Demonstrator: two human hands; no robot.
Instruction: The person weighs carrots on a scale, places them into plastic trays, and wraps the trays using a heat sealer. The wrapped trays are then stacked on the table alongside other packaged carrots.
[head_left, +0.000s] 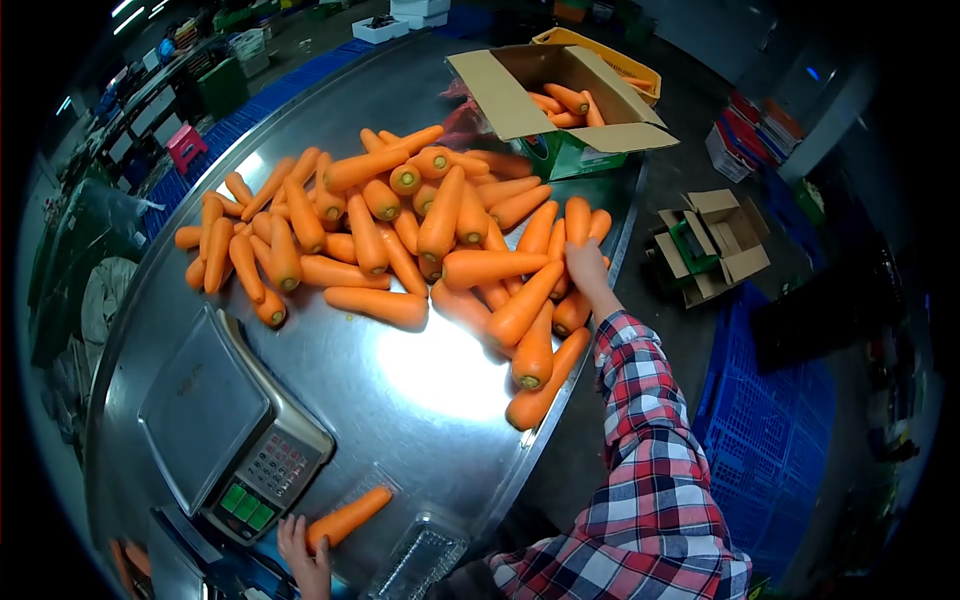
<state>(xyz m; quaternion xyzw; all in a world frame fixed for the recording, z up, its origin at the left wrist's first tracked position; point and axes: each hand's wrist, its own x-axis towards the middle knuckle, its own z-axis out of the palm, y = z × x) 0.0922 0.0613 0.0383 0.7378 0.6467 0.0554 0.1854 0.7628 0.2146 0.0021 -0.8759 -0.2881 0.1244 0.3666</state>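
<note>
My right hand [588, 272] reaches to the right side of a large pile of orange carrots [370, 245], its fingers closed around the lower end of a carrot [577, 218]. Part of that grip is hidden from view. Near the front edge, my left hand [304, 558] rests beside a single carrot [350, 516], thumb close to its thick end and fingers apart. Under this carrot a clear plastic tray [374, 482] partly shows. Another clear plastic tray [420, 556] lies to its right on the metal table [330, 400].
A digital scale [235, 420] stands left on the table. At the back, an open cardboard box [590, 160] holds carrots, with a yellow crate [600, 55] behind. Right of the table are an open carton [715, 245] and blue crates [765, 420] on the floor.
</note>
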